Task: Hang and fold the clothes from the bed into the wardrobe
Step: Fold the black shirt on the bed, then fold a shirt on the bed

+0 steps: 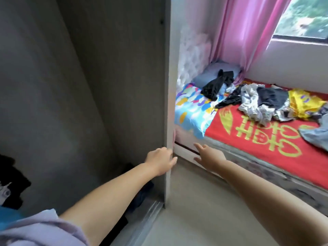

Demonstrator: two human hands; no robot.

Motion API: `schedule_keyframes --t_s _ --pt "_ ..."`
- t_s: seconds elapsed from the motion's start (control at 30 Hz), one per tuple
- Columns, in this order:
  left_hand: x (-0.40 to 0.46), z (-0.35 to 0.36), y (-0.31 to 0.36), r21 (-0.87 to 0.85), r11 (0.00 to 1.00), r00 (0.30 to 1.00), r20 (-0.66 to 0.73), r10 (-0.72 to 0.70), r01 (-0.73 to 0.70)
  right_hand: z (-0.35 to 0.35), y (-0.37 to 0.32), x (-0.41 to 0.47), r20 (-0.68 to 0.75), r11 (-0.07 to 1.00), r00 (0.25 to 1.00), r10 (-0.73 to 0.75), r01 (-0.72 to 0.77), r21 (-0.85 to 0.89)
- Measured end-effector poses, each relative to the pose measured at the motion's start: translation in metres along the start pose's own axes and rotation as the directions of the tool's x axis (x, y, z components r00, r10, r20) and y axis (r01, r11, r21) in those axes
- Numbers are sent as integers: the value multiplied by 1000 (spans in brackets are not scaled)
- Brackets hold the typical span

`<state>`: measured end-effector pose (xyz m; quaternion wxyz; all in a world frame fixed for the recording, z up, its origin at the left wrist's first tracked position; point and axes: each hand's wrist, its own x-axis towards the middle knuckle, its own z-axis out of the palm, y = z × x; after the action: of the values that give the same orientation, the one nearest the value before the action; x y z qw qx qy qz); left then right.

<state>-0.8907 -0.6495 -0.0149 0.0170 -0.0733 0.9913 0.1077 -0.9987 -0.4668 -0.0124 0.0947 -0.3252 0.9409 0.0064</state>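
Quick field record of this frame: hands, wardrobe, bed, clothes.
left hand: open, fingers on the wardrobe panel edge
right hand: open, holds nothing, stretched toward the bed
clothes pile: unfolded, on the red bedspread
black garment: on the pillows
pink curtain: beside the window

Wardrobe side panel [168, 103] stands between wardrobe interior and bed [248, 139], blocking direct reach. Bare floor [204, 210] beside bed is open. Clothes pile [262, 102] covers far bed; red blanket's [239, 132] near part is free.
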Motion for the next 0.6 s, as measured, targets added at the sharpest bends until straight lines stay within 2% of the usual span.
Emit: schedule_keyframes --t_s 0.17,0.4,0.6 --pt "70 6 121 12 986 985 46 167 -168 -8 129 -55 -27 979 979 200 -201 -25" --pt "164 32 290 -57 958 956 68 284 -281 -16 315 -126 10 896 896 444 -444 -7" --pt "209 58 382 65 887 887 110 448 -456 -23 425 -163 30 819 819 573 -574 11"
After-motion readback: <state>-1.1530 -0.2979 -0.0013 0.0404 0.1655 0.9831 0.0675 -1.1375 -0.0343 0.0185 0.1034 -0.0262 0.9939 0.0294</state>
